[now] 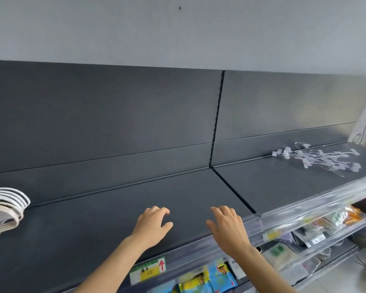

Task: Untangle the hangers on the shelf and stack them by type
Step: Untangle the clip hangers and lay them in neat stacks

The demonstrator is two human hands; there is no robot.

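Bare forearms reached over the clear plastic price rail (304,208), with the left hand (153,224) and right hand (227,226) palm-down, fingers loosely spread and holding nothing, side by side above the matte dark-grey metal shelf (114,218). Curved white and beige plastic hangers (6,208) lay stacked at its far left edge. A tangle of thin wire clip hangers (317,160) sat well apart on the right section, below a pale grey wall (178,34).
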